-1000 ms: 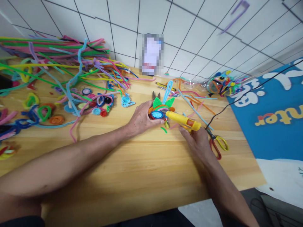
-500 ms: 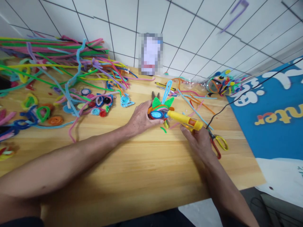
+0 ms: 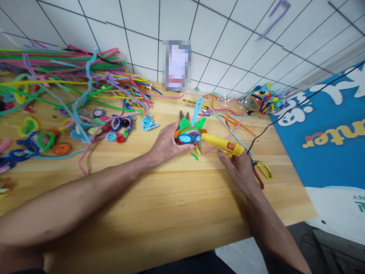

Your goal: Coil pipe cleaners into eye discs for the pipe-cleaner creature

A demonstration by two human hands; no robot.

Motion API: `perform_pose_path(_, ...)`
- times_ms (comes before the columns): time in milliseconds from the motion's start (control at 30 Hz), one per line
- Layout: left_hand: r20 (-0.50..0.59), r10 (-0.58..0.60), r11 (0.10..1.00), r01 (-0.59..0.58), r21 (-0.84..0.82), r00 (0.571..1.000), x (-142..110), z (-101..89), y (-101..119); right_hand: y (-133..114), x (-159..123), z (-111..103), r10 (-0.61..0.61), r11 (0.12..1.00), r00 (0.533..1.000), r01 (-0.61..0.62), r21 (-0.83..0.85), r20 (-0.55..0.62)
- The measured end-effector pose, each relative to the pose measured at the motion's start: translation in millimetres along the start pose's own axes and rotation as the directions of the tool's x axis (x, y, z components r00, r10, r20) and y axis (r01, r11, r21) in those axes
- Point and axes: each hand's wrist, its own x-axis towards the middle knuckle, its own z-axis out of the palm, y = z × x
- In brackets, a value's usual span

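We face a white tiled wall (image 3: 142, 26), with the wooden counter (image 3: 148, 205) before us. A blue board (image 3: 327, 164) with lettering lies along its right side, and a bundle of fuzzy stems (image 3: 62, 59) sprawls across the far left. A blurred, phone-like panel (image 3: 177, 66) leans on the wall. Our right grip (image 3: 241, 167) is closed around a yellow glue gun (image 3: 222, 144), its nozzle toward the craft figure (image 3: 189, 136); whether they touch, we cannot tell. That figure, with green points, blue oval eyes and a tall blue loop, sits mid-counter, clamped in our left grip (image 3: 165, 144), thumb across its front. Scissors (image 3: 264, 170) lie just beside our right wrist, pliers (image 3: 184, 115) behind the figure, and a tiny green scrap (image 3: 194, 156) in front.
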Motion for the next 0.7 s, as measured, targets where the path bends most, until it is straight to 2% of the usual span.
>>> perform_pose_path(500, -0.005, 0.006, 1.0, -0.006, 0.016, 1.0, 1, 0.3, -2, 11, -3, 2, -0.013, 1.0, 1.0, 0.013, 0.027, -0.013)
perform_pose_path(700, 0.011, -0.001, 1.0, 0.001, -0.004, 1.0, 1, -0.3, -1, 3, -1, -1, 0.0, 0.999, 1.0, 0.001, 0.041, -0.03)
